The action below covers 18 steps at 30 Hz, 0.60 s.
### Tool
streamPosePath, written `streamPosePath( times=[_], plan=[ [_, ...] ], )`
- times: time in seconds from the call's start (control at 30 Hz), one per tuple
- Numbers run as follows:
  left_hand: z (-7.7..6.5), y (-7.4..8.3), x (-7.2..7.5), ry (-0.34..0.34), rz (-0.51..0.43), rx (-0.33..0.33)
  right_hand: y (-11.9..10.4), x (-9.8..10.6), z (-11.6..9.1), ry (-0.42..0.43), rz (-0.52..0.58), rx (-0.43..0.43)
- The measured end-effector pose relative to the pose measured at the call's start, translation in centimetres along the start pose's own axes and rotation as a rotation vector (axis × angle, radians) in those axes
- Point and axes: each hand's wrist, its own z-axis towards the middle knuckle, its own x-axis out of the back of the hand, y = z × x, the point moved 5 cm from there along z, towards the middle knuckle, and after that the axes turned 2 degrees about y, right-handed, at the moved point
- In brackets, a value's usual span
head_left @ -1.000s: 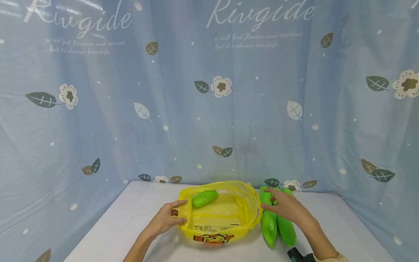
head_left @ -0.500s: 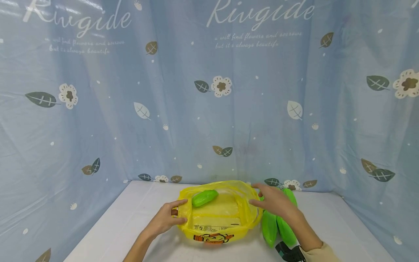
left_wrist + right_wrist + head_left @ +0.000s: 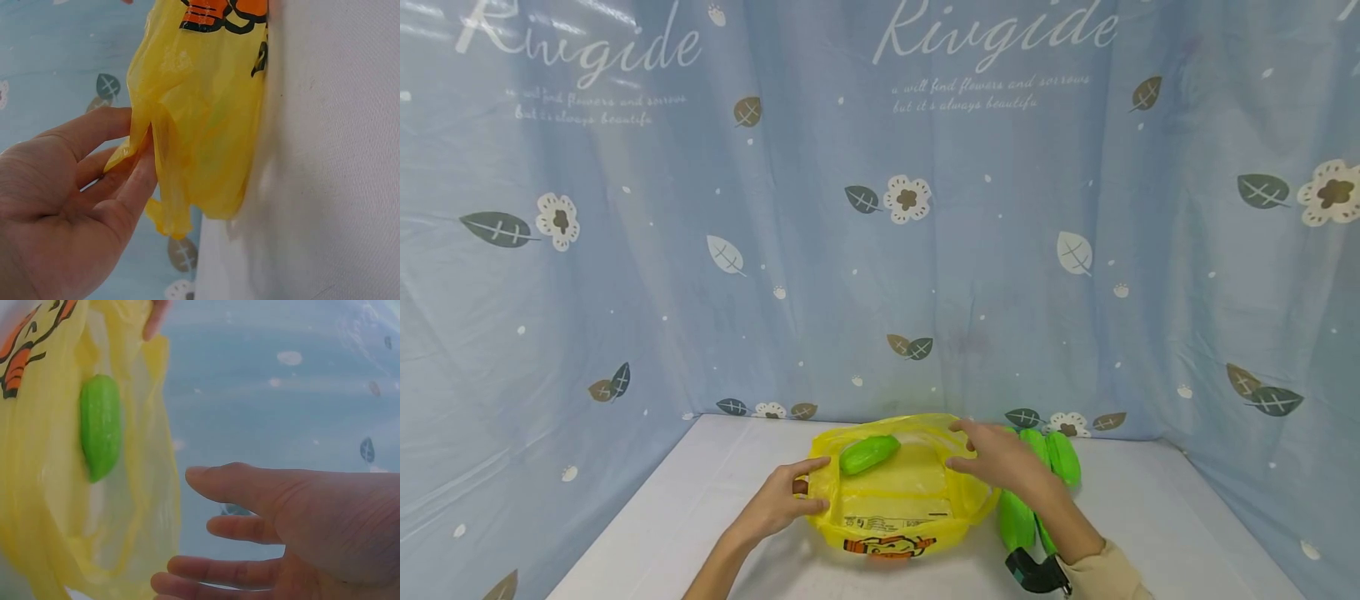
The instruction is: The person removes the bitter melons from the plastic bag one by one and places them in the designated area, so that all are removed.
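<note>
A yellow plastic bag (image 3: pixel 891 479) with an orange-and-black print stands wide open on the table. Inside, towards its left back, lies a bright green toy cucumber (image 3: pixel 868 455), also visible in the right wrist view (image 3: pixel 101 428). My left hand (image 3: pixel 778 498) holds the bag's left edge; in the left wrist view its fingers reach around the bag's gathered handle (image 3: pixel 172 181). Over the bag's right rim hovers my right hand (image 3: pixel 1003 457), fingers spread and nothing held, as the right wrist view shows of the same hand (image 3: pixel 275 531).
Several more green toy cucumbers (image 3: pixel 1017 521) lie side by side on the white table (image 3: pixel 1150 525), right of the bag and partly hidden by my right forearm. A blue curtain (image 3: pixel 820 275) with leaf and flower prints hangs behind and on both sides.
My right hand has moved left, from above the green toy cucumbers to over the bag's right side. My left hand and the bag have stayed in place.
</note>
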Motion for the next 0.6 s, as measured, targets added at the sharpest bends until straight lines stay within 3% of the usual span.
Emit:
streamPosePath(
  times=[0.6],
  plan=[
    [-0.1, 0.1, 0.0, 0.006, 0.012, 0.002, -2.7, -2.9, 0.8, -0.069, 0.079, 0.144]
  ],
)
